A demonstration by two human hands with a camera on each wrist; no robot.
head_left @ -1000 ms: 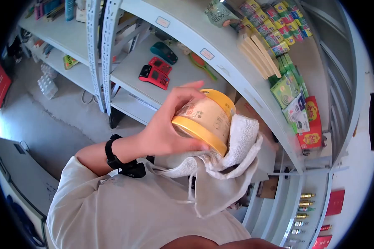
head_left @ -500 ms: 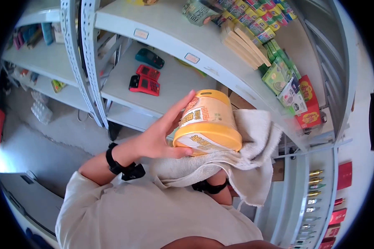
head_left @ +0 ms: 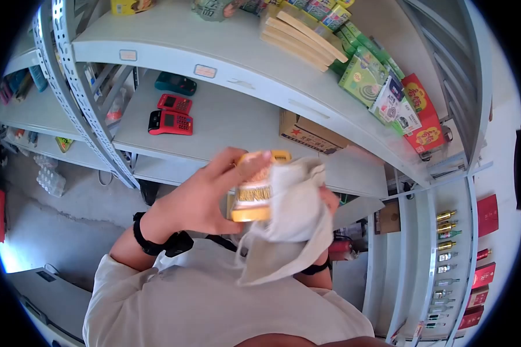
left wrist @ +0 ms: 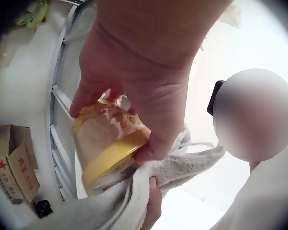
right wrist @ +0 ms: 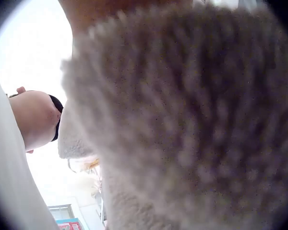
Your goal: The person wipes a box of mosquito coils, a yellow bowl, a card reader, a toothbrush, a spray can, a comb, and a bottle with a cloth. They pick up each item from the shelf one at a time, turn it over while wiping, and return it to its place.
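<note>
A yellow-rimmed tub (head_left: 252,199) is in front of the chest, gripped by the left hand (head_left: 197,194), with fingers over the top and the thumb low. A pale towel (head_left: 298,202) covers the tub's right side. Behind the towel, part of the right hand (head_left: 329,201) shows, holding it against the tub. In the left wrist view the left hand (left wrist: 134,86) curls round the tub (left wrist: 110,153), and the towel (left wrist: 177,167) lies along its lower side. Blurred towel (right wrist: 182,115) fills most of the right wrist view, hiding the right hand.
Red card terminals (head_left: 176,122) and a teal one (head_left: 175,84) lie on the middle shelf (head_left: 231,124), with a cardboard box (head_left: 312,133) further right. Wooden slats (head_left: 301,37) and green boxes (head_left: 362,75) are on the upper shelf. Small bottles (head_left: 447,228) line the shelves at right.
The tub has turned more upright, and the towel has moved from beneath it over its right side. The right hand has come into view behind the towel. The head view has shifted, showing the cardboard box.
</note>
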